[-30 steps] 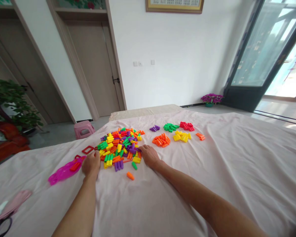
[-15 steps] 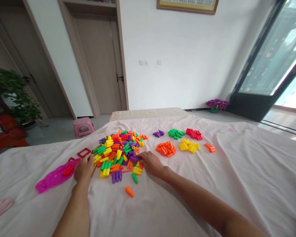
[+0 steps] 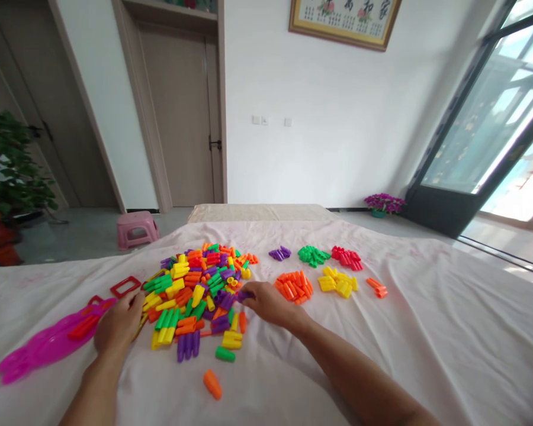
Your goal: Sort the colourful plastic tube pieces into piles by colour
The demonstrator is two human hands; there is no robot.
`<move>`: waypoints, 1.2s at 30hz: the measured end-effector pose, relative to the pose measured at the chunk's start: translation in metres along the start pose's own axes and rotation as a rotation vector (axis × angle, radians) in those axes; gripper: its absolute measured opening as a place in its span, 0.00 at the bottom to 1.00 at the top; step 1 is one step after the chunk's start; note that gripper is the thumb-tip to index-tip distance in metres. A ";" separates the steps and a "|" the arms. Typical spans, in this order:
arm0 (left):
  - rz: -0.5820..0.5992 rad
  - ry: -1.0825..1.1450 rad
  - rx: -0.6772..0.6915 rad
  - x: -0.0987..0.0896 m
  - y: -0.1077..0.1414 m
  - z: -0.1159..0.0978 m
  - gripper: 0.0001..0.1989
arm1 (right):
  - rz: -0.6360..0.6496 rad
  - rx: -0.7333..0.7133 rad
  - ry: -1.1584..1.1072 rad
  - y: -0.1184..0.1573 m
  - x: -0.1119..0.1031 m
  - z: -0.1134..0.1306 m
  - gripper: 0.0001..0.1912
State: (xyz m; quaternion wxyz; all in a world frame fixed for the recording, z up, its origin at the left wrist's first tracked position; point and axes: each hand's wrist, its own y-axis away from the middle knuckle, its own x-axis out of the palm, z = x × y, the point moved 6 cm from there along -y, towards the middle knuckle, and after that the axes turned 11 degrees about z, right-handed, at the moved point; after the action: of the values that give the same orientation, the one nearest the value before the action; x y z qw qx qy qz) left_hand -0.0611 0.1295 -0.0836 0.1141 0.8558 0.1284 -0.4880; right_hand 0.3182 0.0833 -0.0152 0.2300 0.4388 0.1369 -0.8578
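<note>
A mixed heap of purple, green, yellow, orange and red plastic pieces (image 3: 198, 284) lies on the white cloth. My right hand (image 3: 266, 303) is at the heap's right edge, its fingers closed on a purple piece (image 3: 244, 294). At the left edge of the heap rests my left hand (image 3: 119, 319), its fingers bent and partly hidden, beside a magenta plastic item (image 3: 48, 349). Sorted by colour to the right are small piles: purple (image 3: 279, 253), green (image 3: 313, 255), red (image 3: 346, 258), orange (image 3: 294, 287) and yellow (image 3: 337, 281).
Some orange pieces (image 3: 377, 287) lie apart at the right. A green piece (image 3: 225, 354) and an orange piece (image 3: 212, 384) lie in front of the heap. Red frames (image 3: 125, 286) are at the left. Beyond the cloth stands a pink stool (image 3: 137, 229).
The head view has shifted, so the heap sits lower and further left. My right hand has drawn a purple piece to the heap's edge; the green piece in front has turned sideways.
</note>
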 end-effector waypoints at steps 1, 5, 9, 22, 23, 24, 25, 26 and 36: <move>0.000 0.000 0.005 0.001 -0.001 0.001 0.33 | -0.072 0.008 -0.040 0.000 -0.016 -0.008 0.09; 0.002 -0.001 0.013 0.001 -0.001 0.001 0.33 | -0.320 0.191 -0.087 -0.006 -0.087 -0.069 0.11; 0.005 -0.007 0.015 0.000 0.001 -0.002 0.33 | -0.337 0.517 -0.001 -0.005 -0.126 -0.145 0.13; -0.004 0.020 0.018 0.000 0.001 -0.002 0.32 | -0.253 0.710 0.132 -0.001 -0.117 -0.184 0.09; -0.007 0.018 0.010 -0.001 0.002 -0.003 0.32 | -0.258 0.707 0.147 0.000 -0.119 -0.181 0.10; -0.008 0.017 0.004 -0.001 0.003 -0.004 0.32 | -0.265 0.702 0.164 0.001 -0.121 -0.179 0.10; -0.010 0.015 -0.001 -0.002 0.003 -0.004 0.31 | -0.274 0.694 0.183 0.002 -0.124 -0.175 0.11; -0.011 0.016 -0.005 -0.002 0.004 -0.005 0.31 | -0.284 0.685 0.201 0.003 -0.126 -0.170 0.12; -0.051 0.006 0.029 -0.006 0.008 -0.010 0.28 | -0.061 -0.090 0.146 -0.028 -0.034 -0.012 0.11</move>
State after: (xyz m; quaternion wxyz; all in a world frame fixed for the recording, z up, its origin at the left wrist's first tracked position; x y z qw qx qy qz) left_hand -0.0533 0.1243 -0.0730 0.0887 0.8553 0.1432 -0.4900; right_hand 0.3291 0.1212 0.0065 0.2124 0.4850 0.2049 -0.8232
